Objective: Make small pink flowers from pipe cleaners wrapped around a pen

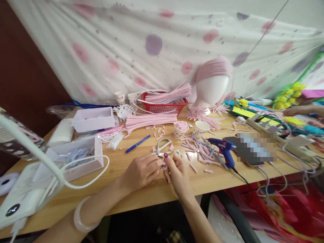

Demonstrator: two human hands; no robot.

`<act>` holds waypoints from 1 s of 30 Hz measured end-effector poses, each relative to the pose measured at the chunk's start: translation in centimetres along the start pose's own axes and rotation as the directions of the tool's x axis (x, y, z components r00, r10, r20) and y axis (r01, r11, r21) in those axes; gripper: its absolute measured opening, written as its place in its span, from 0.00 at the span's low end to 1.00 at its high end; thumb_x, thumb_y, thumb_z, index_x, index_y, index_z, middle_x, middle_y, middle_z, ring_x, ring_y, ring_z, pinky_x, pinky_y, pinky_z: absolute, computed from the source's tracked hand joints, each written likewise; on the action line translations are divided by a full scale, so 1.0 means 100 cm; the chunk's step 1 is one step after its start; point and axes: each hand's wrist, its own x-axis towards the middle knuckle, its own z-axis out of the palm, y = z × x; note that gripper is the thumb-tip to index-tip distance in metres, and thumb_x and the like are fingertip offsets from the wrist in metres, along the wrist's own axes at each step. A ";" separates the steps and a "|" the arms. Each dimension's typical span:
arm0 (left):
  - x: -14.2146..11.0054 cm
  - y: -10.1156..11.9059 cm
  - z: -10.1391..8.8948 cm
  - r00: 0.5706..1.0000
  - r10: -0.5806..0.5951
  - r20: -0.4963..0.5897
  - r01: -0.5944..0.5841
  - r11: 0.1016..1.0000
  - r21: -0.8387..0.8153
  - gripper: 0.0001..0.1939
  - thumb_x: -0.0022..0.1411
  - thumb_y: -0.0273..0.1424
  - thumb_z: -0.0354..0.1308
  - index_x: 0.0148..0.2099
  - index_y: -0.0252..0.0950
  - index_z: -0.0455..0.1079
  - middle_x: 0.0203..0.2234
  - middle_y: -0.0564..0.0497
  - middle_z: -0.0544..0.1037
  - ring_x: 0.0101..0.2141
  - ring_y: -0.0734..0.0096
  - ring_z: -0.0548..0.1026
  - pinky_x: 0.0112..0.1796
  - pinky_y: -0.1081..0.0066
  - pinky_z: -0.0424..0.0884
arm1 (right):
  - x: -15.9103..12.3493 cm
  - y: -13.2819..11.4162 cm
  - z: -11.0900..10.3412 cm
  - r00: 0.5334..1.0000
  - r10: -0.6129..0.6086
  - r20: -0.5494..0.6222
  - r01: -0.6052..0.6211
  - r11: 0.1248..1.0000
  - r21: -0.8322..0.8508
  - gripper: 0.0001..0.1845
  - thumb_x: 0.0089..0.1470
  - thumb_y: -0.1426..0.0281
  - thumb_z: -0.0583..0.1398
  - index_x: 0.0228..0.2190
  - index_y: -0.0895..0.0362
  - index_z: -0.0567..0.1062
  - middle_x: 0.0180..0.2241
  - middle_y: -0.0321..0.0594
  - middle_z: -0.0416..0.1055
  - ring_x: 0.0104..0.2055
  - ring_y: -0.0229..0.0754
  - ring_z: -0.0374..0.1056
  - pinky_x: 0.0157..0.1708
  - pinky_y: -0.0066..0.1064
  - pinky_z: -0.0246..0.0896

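Note:
Close to the table's front edge, my left hand [143, 171] and my right hand [179, 172] meet, fingers pinched together. Between their fingertips is a small curled pink piece of pipe cleaner [164, 166], partly hidden by the fingers. Just behind my hands lie scissors [164, 145], their blades partly covered by my fingers. A paper cup [180, 133] filled with curled pink pieces stands behind the scissors, and another paper cup [201, 127] is beside it. To the right of my right hand, cut pink and grey pipe cleaner pieces [199, 150] lie scattered.
A blue glue gun [226, 152] and a phone [245, 152] lie at the right, with cables and power strips. A blue pen [138, 144] and white boxes [93, 118] are leftward. Behind stand a red basket [162, 108] and a mannequin head [211, 86]. Another person's hand [301, 110] is far right.

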 end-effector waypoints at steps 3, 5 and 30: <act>0.001 0.001 0.000 0.997 -0.065 0.037 0.068 0.993 -0.096 0.10 0.68 0.24 0.43 0.37 0.36 0.64 0.24 0.53 0.74 0.25 0.74 0.73 0.28 0.75 0.70 | -0.001 -0.002 0.001 1.000 -0.015 -0.016 0.015 1.000 0.018 0.22 0.55 0.56 0.60 0.22 0.57 0.61 0.18 0.27 0.63 0.09 0.23 0.49 0.09 0.18 0.40; 0.002 0.000 0.000 0.998 -0.020 0.058 0.021 1.000 -0.018 0.10 0.68 0.24 0.43 0.37 0.35 0.64 0.23 0.52 0.74 0.24 0.72 0.73 0.26 0.74 0.69 | -0.002 -0.003 0.002 0.999 -0.015 -0.033 0.015 1.000 0.004 0.22 0.55 0.56 0.60 0.21 0.56 0.60 0.16 0.27 0.61 0.09 0.23 0.49 0.09 0.18 0.40; 0.004 -0.007 -0.011 0.976 0.127 0.174 -0.126 0.992 -0.017 0.10 0.64 0.21 0.44 0.34 0.35 0.65 0.22 0.50 0.74 0.24 0.70 0.72 0.28 0.72 0.69 | 0.000 -0.006 -0.005 0.986 0.122 0.111 -0.122 0.993 -0.004 0.21 0.54 0.59 0.61 0.18 0.55 0.61 0.09 0.24 0.57 0.07 0.26 0.46 0.08 0.19 0.40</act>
